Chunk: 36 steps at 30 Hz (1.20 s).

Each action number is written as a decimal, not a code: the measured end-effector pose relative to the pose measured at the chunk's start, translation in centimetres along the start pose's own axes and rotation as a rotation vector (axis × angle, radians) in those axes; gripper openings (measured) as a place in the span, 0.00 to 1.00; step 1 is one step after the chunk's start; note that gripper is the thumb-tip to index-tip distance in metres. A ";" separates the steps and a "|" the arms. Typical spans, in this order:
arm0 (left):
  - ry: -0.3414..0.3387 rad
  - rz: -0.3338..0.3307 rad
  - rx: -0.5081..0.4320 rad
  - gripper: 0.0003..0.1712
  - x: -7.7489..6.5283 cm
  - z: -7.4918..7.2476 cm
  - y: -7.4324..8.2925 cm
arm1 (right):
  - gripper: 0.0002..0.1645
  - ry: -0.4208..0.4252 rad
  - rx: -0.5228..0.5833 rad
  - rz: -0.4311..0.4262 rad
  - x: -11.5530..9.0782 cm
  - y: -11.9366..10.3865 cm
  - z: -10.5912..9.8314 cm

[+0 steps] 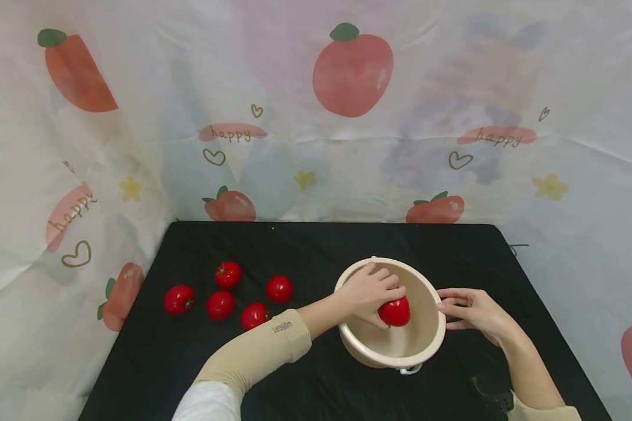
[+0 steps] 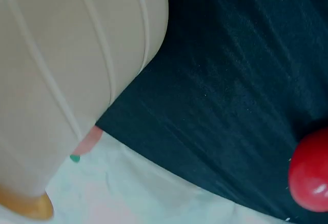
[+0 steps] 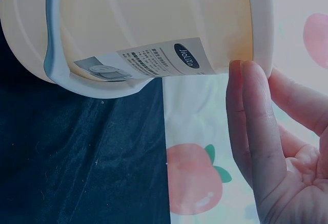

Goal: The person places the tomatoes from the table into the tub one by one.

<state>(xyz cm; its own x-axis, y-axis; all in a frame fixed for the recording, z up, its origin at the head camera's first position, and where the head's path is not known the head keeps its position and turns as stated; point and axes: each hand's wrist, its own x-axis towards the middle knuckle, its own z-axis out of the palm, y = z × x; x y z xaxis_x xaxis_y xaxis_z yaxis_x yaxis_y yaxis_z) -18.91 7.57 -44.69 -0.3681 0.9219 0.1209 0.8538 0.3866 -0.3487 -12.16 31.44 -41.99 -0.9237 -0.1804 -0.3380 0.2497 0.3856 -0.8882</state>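
Observation:
Inside the cream bucket, my left hand holds a red tomato, its fingers curved over the top and the thumb low at its side. My right hand is at the bucket's right side, its nearly straight fingers touching the rim and the wall just below it. In the right wrist view the bucket's outer wall carries a printed label. The left wrist view shows the bucket's ribbed side, with the left hand itself out of sight.
Several more red tomatoes lie on the black-covered table, left of the bucket; one tomato shows at the left wrist view's edge. A white handle hangs at the bucket's near side. Behind the table hangs a fruit-printed cloth.

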 end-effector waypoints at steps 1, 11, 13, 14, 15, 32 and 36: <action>-0.024 0.020 0.011 0.40 0.3 0.1 0.2 | 0.36 0.001 -0.003 0.001 0.0 0.0 0.0; -0.211 0.177 0.111 0.40 3.1 1.3 2.3 | 0.35 0.005 -0.004 -0.007 -0.3 0.2 -0.1; -0.261 0.199 0.127 0.40 3.6 1.6 2.6 | 0.35 0.004 -0.001 -0.006 -0.2 0.2 -0.2; -0.288 0.207 0.136 0.41 3.8 1.7 2.7 | 0.35 0.003 0.003 -0.006 -0.2 0.2 -0.2; -0.316 0.213 0.143 0.41 4.0 1.9 2.9 | 0.35 0.001 0.006 -0.006 -0.2 0.2 -0.2; -0.619 0.166 0.260 0.46 4.5 3.1 3.9 | 0.35 -0.009 0.001 -0.019 0.1 0.0 0.0; -0.659 0.147 0.260 0.47 4.5 3.2 4.0 | 0.34 -0.007 0.002 -0.023 0.1 0.0 0.0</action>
<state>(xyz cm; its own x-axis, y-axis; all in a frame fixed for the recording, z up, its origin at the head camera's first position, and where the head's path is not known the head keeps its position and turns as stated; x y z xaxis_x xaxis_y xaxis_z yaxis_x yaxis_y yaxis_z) -18.33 13.20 -48.54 -0.4719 0.7254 -0.5011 0.8263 0.1657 -0.5383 -12.25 31.47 -42.05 -0.9270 -0.1956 -0.3201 0.2293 0.3798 -0.8962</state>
